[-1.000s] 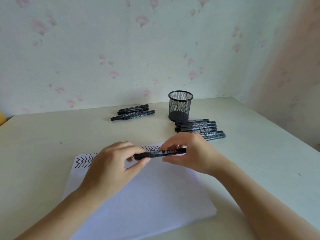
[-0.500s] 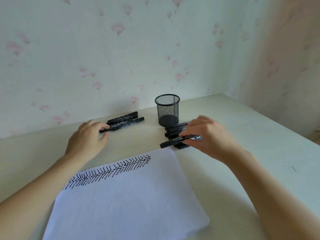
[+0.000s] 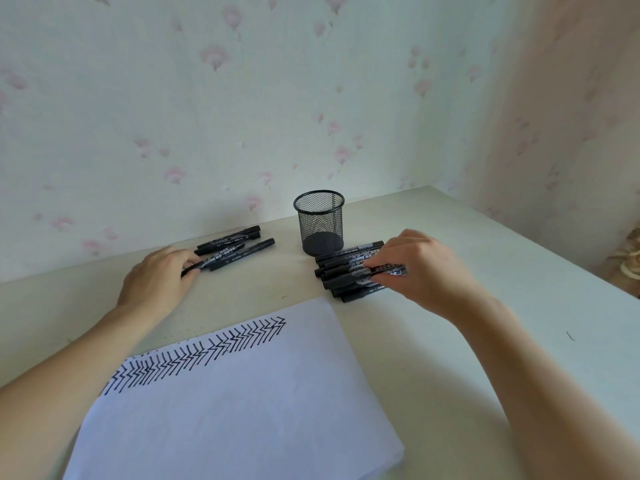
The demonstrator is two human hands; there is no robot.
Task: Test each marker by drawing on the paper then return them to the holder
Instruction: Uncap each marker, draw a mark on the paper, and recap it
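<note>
A black mesh holder [image 3: 319,223] stands with nothing in it at the back of the table. Left of it lies a small group of black markers [image 3: 239,242]. My left hand [image 3: 159,282] pinches the near end of one marker [image 3: 216,258] from that group. Right of the holder sits a pile of several black markers [image 3: 341,285]. My right hand [image 3: 422,268] grips a marker [image 3: 349,270] lying on top of the pile. White paper [image 3: 242,410] lies in front, with a row of black zigzag strokes [image 3: 207,351] along its far edge.
The pale table [image 3: 485,306] meets floral wallpaper at the back and on the right. Its right edge runs diagonally past my right forearm. A beige object [image 3: 630,261] sits beyond that edge. A small dark mark [image 3: 569,336] is on the tabletop.
The hands were together on one marker over the paper. The right hand carried it onto the right pile; the left hand reached the left group and took hold of a marker's end.
</note>
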